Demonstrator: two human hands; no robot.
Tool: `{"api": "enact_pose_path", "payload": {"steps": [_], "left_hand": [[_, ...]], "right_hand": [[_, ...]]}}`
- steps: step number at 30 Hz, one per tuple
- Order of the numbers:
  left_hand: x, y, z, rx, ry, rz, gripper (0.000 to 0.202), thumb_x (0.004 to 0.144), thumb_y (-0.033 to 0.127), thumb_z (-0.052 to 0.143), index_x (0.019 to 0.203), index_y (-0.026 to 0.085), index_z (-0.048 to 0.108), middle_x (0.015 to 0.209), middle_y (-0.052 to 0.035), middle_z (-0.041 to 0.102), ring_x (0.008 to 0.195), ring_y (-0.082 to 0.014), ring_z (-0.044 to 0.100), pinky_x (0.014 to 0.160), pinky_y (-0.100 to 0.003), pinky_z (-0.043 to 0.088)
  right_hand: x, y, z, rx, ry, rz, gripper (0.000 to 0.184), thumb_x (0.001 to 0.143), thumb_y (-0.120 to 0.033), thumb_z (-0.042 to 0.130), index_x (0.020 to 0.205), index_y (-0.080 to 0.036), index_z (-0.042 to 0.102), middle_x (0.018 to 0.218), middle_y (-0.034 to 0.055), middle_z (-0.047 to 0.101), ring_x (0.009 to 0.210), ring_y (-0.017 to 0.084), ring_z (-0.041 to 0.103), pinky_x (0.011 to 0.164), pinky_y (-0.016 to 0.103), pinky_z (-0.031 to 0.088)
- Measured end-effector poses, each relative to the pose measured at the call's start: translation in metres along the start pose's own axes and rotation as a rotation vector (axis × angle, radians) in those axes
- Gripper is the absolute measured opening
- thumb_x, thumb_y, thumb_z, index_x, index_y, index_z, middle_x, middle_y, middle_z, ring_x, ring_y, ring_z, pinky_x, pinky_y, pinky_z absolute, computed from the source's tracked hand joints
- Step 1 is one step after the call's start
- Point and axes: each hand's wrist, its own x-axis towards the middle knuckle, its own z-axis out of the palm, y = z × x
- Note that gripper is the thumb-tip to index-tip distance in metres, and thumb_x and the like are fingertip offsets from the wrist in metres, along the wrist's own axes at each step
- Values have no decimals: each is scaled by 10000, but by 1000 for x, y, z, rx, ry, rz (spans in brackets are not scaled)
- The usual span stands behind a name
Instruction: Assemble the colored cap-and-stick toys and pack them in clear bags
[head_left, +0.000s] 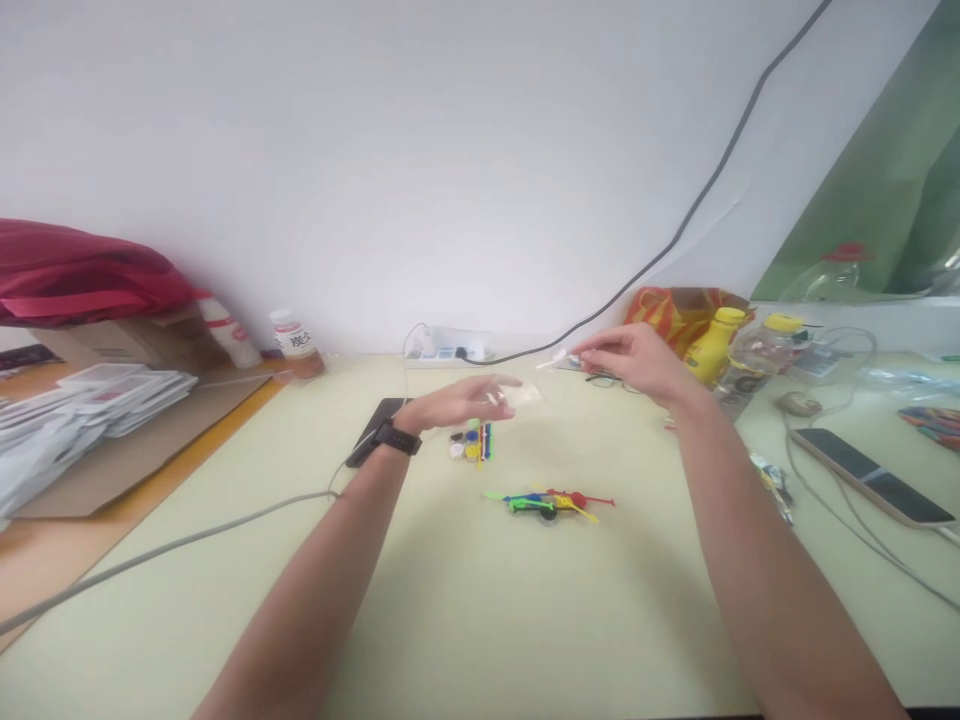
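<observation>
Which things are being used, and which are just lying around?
In use: small clear plastic bag by left hand; tiny white piece pinched in right hand; colourful plastic toy parts.
Lying about: white power strip; clear yellow-capped bottle; flat grey phone.

I read this as a plain office or home work desk, not a kitchen or a lab. A pale table runs up to a bare white wall. At twelve o'clock a power strip sits against the wall, with a grey cable climbing toward one o'clock. At ten o'clock there is a cardboard box and stacked packets. At three o'clock lie a phone and drink bottles. Small coloured plastic pieces sit mid-table.
</observation>
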Motion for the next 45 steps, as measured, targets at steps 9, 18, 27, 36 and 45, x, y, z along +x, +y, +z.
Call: {"api": "enact_pose_path", "payload": {"steps": [9,18,27,36,45], "left_hand": [[6,1,7,-222,-111,-57,583,902,574,627,1351,210,552,1144,-127,666,950,-260,682,783,-364,530],[12,1,15,-309,-152,-20,409,899,522,655,1136,189,649,1083,-109,681,947,-247,682,853,-390,545],[11,-4,11,-263,-107,-68,528,895,501,665,1326,207,584,1120,-114,669,962,-252,671,866,-397,515],[6,0,5,-111,-54,-88,514,875,534,662,1278,219,611,1056,-82,676,982,-260,646,799,-345,485],[2,1,2,-97,-74,-102,568,888,570,621,1340,231,561,1046,-87,652,922,-245,626,629,-284,447]], "right_hand": [[3,-11,25,-17,-94,-90,166,847,-268,668,938,-183,778,886,73,766,790,197,699,715,300,540],[9,-1,44,-107,-210,-89,154,825,-247,658,915,-164,752,788,48,741,726,177,671,628,263,503],[11,4,38,-191,-159,-65,153,840,-265,651,938,-181,732,917,65,766,847,201,699,736,285,533],[8,18,30,-475,-914,241,225,724,-335,741,898,-196,779,948,60,780,904,237,703,701,267,487],[5,21,76,-533,-1181,365,425,400,-427,942,694,-167,780,694,36,713,718,213,659,647,281,483]]}}
